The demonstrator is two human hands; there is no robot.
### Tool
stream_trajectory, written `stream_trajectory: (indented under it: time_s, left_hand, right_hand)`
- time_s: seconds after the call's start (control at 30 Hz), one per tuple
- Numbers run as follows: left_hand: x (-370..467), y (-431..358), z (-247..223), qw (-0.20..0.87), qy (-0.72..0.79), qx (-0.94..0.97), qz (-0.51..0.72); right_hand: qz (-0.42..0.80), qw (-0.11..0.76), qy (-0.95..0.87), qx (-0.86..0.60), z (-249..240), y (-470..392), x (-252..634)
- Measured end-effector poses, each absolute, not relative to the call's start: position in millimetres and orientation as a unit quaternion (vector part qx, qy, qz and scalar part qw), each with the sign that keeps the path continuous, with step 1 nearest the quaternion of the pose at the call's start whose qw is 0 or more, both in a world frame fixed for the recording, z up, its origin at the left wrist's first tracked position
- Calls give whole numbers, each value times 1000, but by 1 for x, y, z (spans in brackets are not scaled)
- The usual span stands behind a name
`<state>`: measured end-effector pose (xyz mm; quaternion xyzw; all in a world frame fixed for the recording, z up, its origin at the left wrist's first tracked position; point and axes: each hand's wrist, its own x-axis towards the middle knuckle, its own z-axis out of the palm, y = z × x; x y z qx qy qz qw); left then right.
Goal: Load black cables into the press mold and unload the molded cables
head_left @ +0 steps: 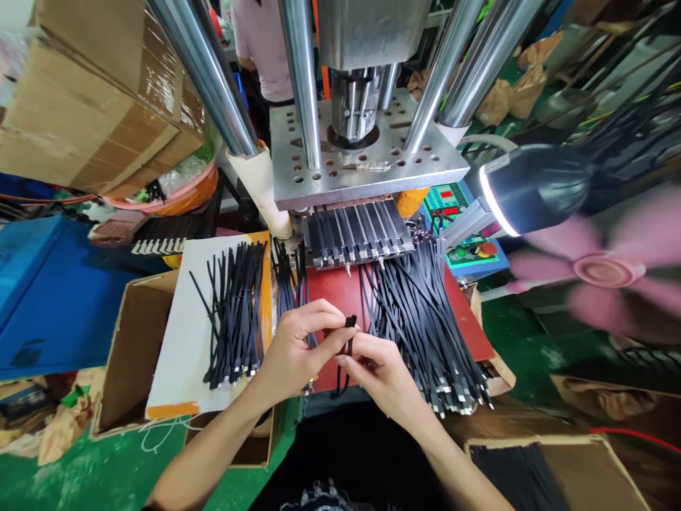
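My left hand [306, 348] and my right hand [383, 369] meet above the red table in the middle of the view. Between their fingertips they pinch a short black cable [350, 335], its lower end hanging below my right hand. Just ahead of them lies a slotted metal mould [359, 231] under the press plate. To the right a thick pile of flat black cables [425, 312] with metal plugs fans towards me. On the left, a smaller bundle of black cables [234, 312] rests on a white board [184, 341].
A steel press plate [372, 170] with upright pillars stands ahead. At right are a lit lamp [532, 188], a control box [468, 248] and a pink fan [606, 270]. Cardboard boxes [133, 355] flank the bench. A person in a pink top [269, 57] stands behind the press.
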<state>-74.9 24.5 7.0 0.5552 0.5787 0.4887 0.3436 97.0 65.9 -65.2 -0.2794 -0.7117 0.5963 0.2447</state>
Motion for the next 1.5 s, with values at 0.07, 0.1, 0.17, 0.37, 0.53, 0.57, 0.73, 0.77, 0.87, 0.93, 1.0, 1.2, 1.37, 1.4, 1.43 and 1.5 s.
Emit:
stream_trajectory:
  time_s: [0.07,0.1,0.17,0.37,0.53,0.57,0.73,0.77,0.87,0.93,1.0,1.2,1.37,1.4,1.43,1.5]
  left_hand:
    - [-82,37,5,268,596,568,501]
    - [-87,46,2,226,609,568,506]
    - [-102,70,-9,153,632,567,507]
    - [-142,144,-54,64,652,597,463]
    - [-145,167,-66,55,666,598,444]
    - [-146,170,-68,57,669,599,437]
    - [-160,194,-77,49,690,582,428]
    - [-163,197,-79,39,695,573,432]
    - [-164,192,-80,2,705,549,449]
    - [-160,175,-78,-20,688,568,450]
    - [-155,153,-75,-39,619,663,419]
    - [-149,126,-67,-98,470,842,244]
    - [-142,134,-68,-107,511,813,257]
    - [-140,136,-69,-106,519,803,273]
    - [-138,137,-70,-103,527,794,287]
    - [-134,138,-73,-98,542,778,303]
  right_hand:
    - [635,199,-685,-297,-71,60,97]
    - [663,165,-667,-297,-73,59,98]
    - [714,88,-636,-280,-71,62,101]
    - [734,-57,-619,-275,-43,117,101]
    - [762,-149,-588,-225,-31,150,94]
    - [749,-145,-607,-224,-29,157,93]
    - [613,49,-758,-218,-14,221,79]
    - [584,89,-776,-221,-13,236,72]
    - [531,150,-799,-238,-15,273,46]
    - [517,165,-805,-241,-21,288,30]
    - [510,167,-811,-234,-29,295,17]
    - [459,215,-829,-238,-49,297,8]
    - [530,230,-779,-242,-56,298,12]
    - [539,229,-774,-241,-56,298,13]
    - [541,229,-773,-239,-56,299,14]
    - [537,233,-774,-240,-56,298,15]
